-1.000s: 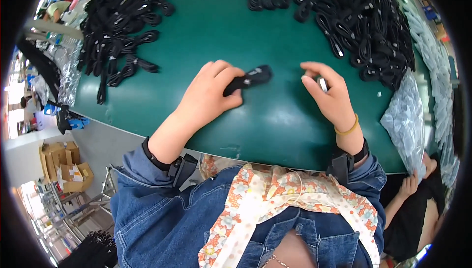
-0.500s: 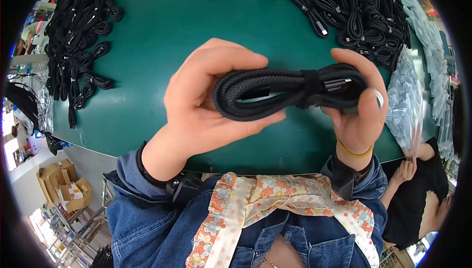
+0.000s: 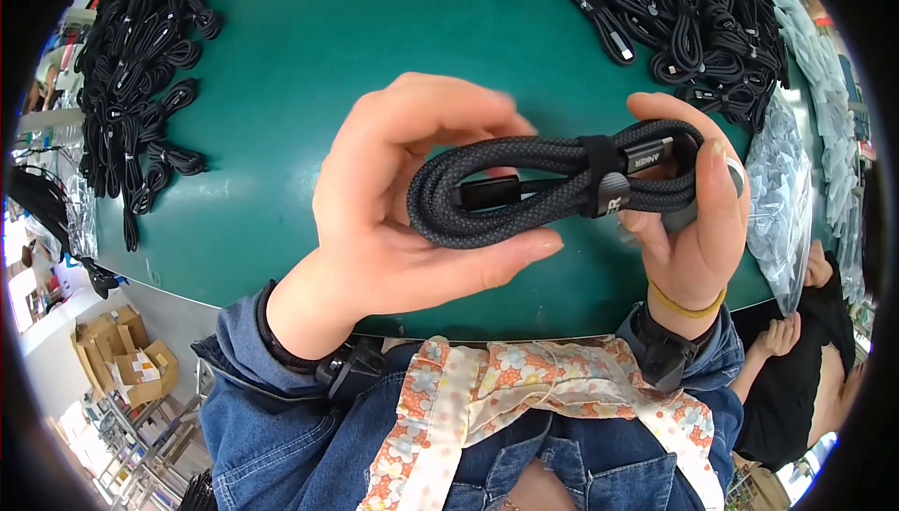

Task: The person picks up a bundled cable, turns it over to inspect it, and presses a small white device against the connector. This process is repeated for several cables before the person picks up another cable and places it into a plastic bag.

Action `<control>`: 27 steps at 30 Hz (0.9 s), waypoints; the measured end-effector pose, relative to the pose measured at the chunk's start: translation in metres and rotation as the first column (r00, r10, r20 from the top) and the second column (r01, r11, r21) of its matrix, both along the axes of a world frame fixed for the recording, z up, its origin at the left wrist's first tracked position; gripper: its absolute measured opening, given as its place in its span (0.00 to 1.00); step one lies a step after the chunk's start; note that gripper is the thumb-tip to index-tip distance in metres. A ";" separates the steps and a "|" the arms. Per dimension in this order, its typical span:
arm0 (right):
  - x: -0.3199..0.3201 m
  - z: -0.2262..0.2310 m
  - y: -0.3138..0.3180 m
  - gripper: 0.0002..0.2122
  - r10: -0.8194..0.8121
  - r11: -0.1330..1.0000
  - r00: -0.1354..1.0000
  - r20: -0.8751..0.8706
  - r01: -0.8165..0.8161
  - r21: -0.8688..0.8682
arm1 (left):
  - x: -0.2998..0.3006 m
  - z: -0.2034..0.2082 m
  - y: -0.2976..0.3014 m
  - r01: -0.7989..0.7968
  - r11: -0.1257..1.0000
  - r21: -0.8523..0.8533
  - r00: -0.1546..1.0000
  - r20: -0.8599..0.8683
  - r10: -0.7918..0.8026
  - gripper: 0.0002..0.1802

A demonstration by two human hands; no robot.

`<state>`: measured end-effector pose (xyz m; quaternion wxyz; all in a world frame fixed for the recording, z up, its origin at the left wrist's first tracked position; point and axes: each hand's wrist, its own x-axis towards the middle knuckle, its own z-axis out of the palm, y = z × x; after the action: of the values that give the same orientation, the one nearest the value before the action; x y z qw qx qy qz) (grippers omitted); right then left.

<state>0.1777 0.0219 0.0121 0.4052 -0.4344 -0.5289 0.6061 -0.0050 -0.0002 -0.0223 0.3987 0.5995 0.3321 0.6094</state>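
Observation:
A coiled black braided cable point(image 3: 515, 151) is held level above the table, bound near its middle by a black strap point(image 3: 600, 169). My left hand point(image 3: 361, 197) curls round its left loop, with the thumb under it and a fingertip showing through the opening. A dark glossy plug end point(image 3: 491, 194) lies inside that loop. My right hand point(image 3: 704, 230) grips the other end, its fingers beside a grey metal-tipped connector point(image 3: 648, 155) tucked in the coil. Something grey and rounded shows behind the right fingers; what it is I cannot make out.
The green table point(image 3: 281, 89) bears a heap of coiled black cables point(image 3: 140, 71) on the left and another heap point(image 3: 693, 14) at the far right. Clear plastic bags point(image 3: 782, 197) lie along the right edge, near another person's hand point(image 3: 779, 335). Cardboard boxes point(image 3: 122, 352) stand lower left.
The cable has been tilted, so the plug inside the left loop and the strap's face show more. My right hand has shifted slightly right. The other person's hand has moved down a little.

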 end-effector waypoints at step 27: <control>-0.002 -0.022 0.002 0.17 -0.033 0.999 0.993 -0.112 0.031 -0.014 | -0.007 0.016 -0.004 0.266 0.745 -0.612 0.957 0.259 -0.129 0.36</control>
<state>0.1761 0.0236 -0.0097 0.4415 -0.4103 -0.4946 0.6261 -0.0125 -0.0039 -0.0061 0.6728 0.3950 0.4124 0.4703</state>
